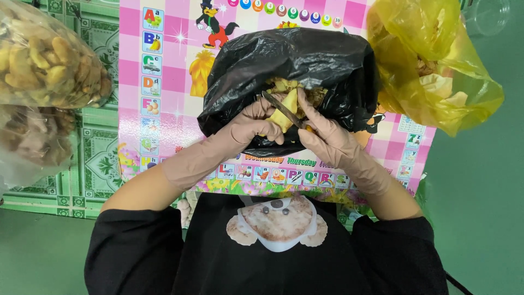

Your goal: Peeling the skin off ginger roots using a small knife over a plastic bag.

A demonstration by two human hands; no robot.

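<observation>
Over the mouth of a crinkled black plastic bag (305, 65), a gloved left hand (256, 128) curls closed around a pale yellow wedge-shaped piece (285, 112); the gloved right hand (327, 139) grips a thin dark-bladed knife (281, 106) laid against that piece

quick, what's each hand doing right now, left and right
Left hand: closed on a pale yellow piece over the black bag.
Right hand: closed on a knife, blade against the piece.
</observation>
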